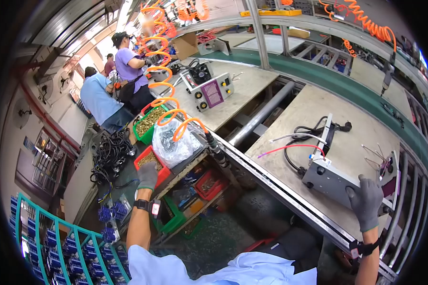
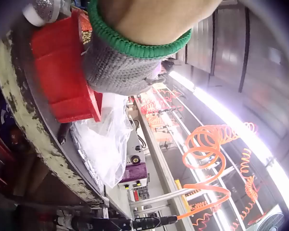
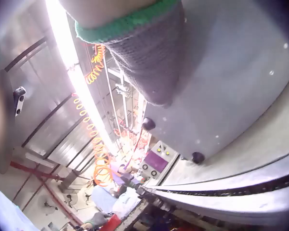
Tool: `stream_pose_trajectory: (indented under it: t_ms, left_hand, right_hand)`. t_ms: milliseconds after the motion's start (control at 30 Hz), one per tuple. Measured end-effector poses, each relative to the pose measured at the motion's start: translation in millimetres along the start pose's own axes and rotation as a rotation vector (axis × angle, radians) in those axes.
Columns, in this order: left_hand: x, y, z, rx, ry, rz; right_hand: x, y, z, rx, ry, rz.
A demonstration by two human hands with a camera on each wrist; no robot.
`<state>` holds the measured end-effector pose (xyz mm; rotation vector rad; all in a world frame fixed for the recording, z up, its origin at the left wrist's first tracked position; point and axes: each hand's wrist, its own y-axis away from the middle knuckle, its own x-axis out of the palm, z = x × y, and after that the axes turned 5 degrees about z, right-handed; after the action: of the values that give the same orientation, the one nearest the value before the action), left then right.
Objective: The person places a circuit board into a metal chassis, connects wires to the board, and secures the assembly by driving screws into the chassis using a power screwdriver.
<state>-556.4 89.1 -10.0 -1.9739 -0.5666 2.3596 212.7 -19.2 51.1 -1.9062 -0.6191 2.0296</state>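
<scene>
My gloved left hand (image 1: 148, 175) reaches into a red bin (image 1: 162, 176) of small brass-coloured screws (image 1: 149, 159). Its fingertips are hidden there, and in the left wrist view the grey glove (image 2: 120, 72) overlaps the bin's edge. At the right of the bench, my gloved right hand (image 1: 366, 202) grips the upper edge of a grey metal casing (image 1: 330, 183), thumb on the near face. In the right wrist view the casing's flat panel (image 3: 231, 86) shows black round feet. A red wire (image 1: 290, 149) and a black power cord (image 1: 290, 154) trail from its far end.
Beside the red bin are a clear plastic bag (image 1: 173, 147) and a green bin (image 1: 149, 123) of screws. An orange coiled hose (image 1: 164, 102) hangs across, ending in a black tool (image 1: 216, 149). Another unit with a purple panel (image 1: 211, 95) stands farther along. Two people work beyond.
</scene>
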Motion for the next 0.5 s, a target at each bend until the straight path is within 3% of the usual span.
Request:
stream_pose_trajectory:
  t_ms: [100,300,400,467,500]
  left_hand:
    - [3.4,-2.4,0.8,0.003,0.002,-0.026]
    - [1.2,4.6,0.5,0.078,0.117,-0.230]
    - [-1.8,8.4,6.0,0.018,0.153,-0.272]
    - [-15.0,11.2,2.4,-0.051,0.175,-0.174]
    - [-19.7,11.8,1.2,-0.081,0.190,-0.122]
  right_hand:
    - [4.4,-8.9,-0.9,-0.122,0.046,-0.225]
    - [8.1,-7.7,-3.1,-0.050,0.025,-0.168]
    - [2.0,-7.4,2.1,-0.049,0.021,-0.133]
    - [4.8,3.3,-8.1,-0.001,-0.030,-0.012]
    - [-1.4,7.4,-5.7,-0.015,-0.032,-0.051]
